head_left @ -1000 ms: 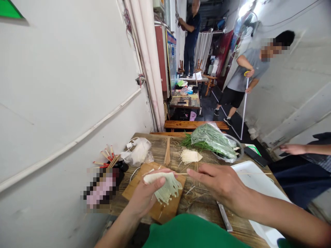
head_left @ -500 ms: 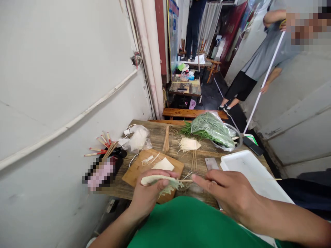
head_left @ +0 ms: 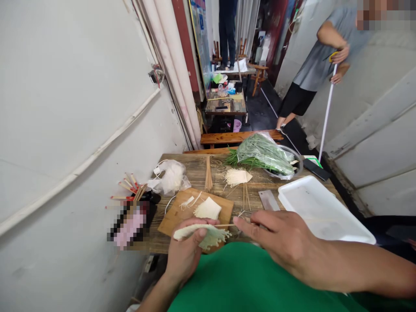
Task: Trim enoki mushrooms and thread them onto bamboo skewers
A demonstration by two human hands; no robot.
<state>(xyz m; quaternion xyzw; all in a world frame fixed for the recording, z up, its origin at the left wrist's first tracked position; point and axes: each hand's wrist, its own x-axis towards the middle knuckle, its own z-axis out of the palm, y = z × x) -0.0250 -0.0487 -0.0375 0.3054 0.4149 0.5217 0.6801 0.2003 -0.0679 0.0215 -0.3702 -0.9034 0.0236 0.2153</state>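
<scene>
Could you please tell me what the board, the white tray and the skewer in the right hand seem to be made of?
Board: probably wood or bamboo, matte, from its warm brown colour.
White tray: likely plastic, smooth, with rounded, moulded-looking corners.
Skewer: seemingly bamboo or wood, being thin, straight and tan; finish too small to tell.

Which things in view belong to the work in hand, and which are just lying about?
In the work:
pale mushroom bunch, held in the left hand
thin skewer, held in the right hand

Likely related:
cutting board, under a second pale bunch
spare skewers

Apparently lying about:
bagged greens
black flat device
purple bucket
</scene>
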